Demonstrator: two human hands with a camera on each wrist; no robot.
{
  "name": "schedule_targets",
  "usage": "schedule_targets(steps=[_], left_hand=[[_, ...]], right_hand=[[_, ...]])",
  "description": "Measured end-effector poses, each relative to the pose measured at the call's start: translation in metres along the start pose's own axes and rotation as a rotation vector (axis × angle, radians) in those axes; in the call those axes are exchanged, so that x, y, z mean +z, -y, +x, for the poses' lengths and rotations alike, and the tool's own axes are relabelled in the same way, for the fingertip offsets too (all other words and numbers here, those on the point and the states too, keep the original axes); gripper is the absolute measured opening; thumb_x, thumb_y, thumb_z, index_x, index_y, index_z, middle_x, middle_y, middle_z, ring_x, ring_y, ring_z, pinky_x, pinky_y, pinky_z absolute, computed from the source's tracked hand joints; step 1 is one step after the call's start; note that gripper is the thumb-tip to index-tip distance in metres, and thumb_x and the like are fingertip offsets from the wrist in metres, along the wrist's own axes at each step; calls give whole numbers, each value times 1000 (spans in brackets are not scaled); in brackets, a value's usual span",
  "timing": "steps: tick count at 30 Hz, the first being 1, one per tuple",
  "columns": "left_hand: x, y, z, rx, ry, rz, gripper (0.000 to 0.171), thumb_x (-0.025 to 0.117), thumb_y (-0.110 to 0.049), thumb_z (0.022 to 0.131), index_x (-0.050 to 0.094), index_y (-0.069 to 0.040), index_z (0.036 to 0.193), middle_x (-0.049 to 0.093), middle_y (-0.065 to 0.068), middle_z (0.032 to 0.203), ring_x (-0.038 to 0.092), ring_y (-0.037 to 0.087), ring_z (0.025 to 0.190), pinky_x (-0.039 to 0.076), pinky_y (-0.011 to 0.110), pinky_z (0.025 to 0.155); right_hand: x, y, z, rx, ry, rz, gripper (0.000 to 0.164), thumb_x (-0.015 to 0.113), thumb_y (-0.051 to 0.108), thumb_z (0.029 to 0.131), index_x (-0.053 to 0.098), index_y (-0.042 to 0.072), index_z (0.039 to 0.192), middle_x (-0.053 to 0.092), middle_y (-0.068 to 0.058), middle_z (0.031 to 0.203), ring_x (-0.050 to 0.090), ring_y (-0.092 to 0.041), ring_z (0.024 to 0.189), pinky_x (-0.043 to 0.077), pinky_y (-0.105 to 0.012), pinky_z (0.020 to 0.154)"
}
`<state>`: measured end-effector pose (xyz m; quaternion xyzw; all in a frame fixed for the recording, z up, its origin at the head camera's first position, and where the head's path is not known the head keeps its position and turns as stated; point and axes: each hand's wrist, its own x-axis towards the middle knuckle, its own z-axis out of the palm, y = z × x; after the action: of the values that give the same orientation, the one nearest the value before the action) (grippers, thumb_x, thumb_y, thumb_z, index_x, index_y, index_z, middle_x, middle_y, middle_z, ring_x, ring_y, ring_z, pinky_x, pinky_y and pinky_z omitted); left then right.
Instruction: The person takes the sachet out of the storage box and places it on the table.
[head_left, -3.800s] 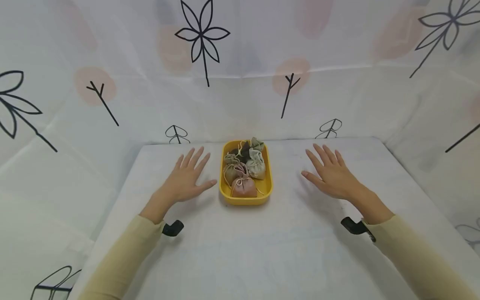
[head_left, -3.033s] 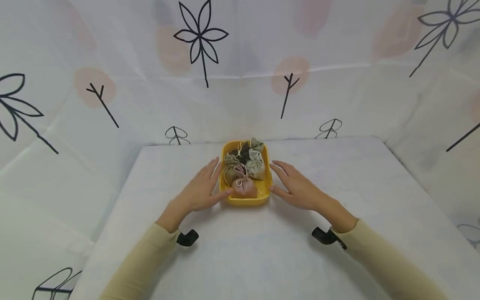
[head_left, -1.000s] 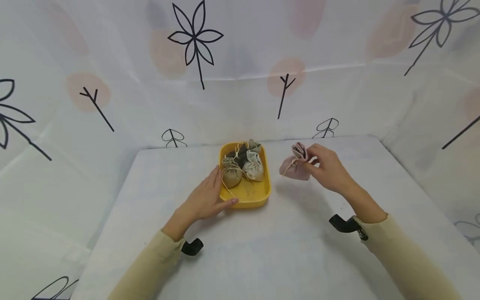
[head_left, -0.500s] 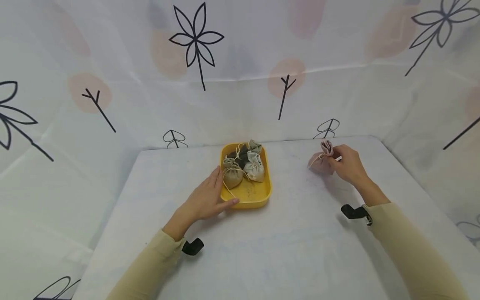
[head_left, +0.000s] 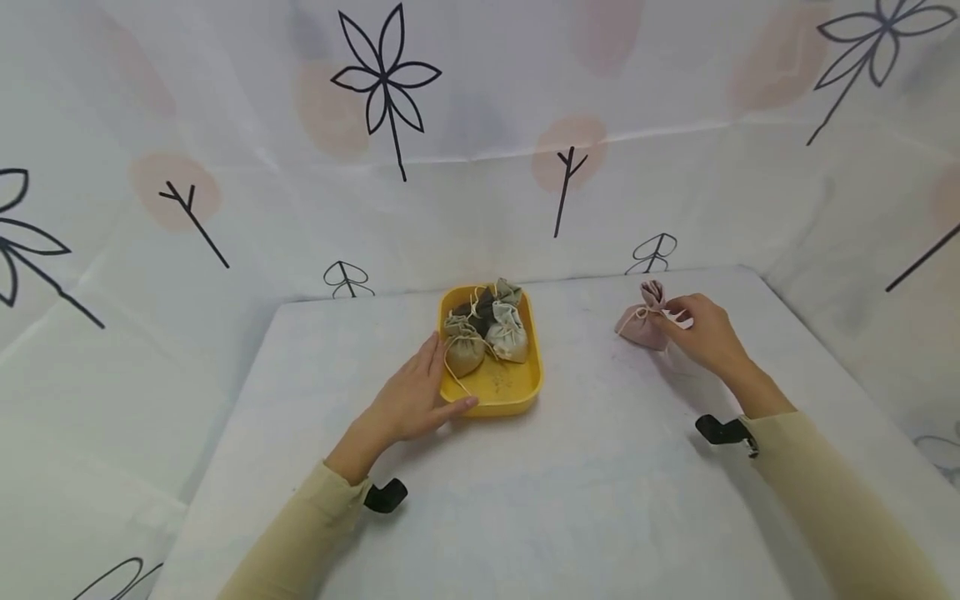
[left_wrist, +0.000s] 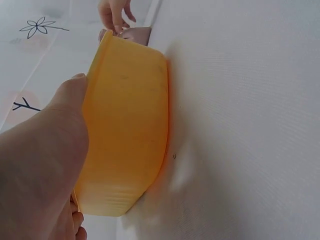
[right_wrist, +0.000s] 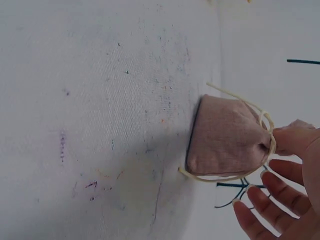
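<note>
A pink drawstring pouch (head_left: pixel 643 325) stands upright on the white table, its cord tied in a bow. At its gathered neck is my right hand (head_left: pixel 705 332), the thumb touching the cloth and the other fingers loosened and spread apart. In the right wrist view the pouch (right_wrist: pixel 227 137) rests its flat base on the table, with the right hand (right_wrist: pixel 290 195) beside its neck. My left hand (head_left: pixel 408 392) rests against the left side of a yellow tray (head_left: pixel 502 408), fingers straight along the wall and thumb at the near rim. The left wrist view shows the tray's outer wall (left_wrist: pixel 125 115).
In the tray lie several more pouches: an olive one (head_left: pixel 465 354), a pale grey-green one (head_left: pixel 508 336), a dark one (head_left: pixel 483 310) and a green one (head_left: pixel 508 292) at the back. Patterned white cloth (head_left: pixel 465 208) hangs behind and beside the table (head_left: pixel 510 500).
The right hand took the pink pouch out of the tray, carried it right and set it on the table. Its fingers have now loosened. The left hand came to the tray and stays there.
</note>
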<state>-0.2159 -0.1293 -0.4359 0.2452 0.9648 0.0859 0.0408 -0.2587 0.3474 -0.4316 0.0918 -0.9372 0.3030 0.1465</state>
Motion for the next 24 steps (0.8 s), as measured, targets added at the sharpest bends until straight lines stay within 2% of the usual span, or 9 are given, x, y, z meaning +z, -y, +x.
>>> schedule_targets(steps=[6,14,20,24], left_hand=[[-1,0,0,6,-10,-1,119,25,-89,89,2,1,163,-3,18,171,5,29,158,17,42,126],[-2,-1,-1,8,-1,-7,119,26,-89,89,4,1,163,-2,18,171,6,28,158,17,42,126],[-4,-2,-1,1,10,-9,119,26,-90,88,3,0,163,-3,17,171,5,28,158,17,42,126],[-5,-2,-1,-8,15,-17,119,26,-90,88,2,-1,163,-4,16,171,5,27,158,17,43,126]], right_hand=[[-7,11,-10,-28,-2,-28,37,65,14,100,62,-14,123,59,-31,118,59,-46,104,52,-61,85],[4,43,-22,-162,18,42,28,69,5,96,64,-11,119,62,-28,116,62,-43,100,53,-59,82],[20,73,-16,-151,111,83,33,71,16,98,64,-5,122,63,-22,120,63,-42,108,52,-60,92],[30,91,-10,-184,129,70,36,73,20,97,65,-4,123,64,-21,122,62,-39,110,52,-58,92]])
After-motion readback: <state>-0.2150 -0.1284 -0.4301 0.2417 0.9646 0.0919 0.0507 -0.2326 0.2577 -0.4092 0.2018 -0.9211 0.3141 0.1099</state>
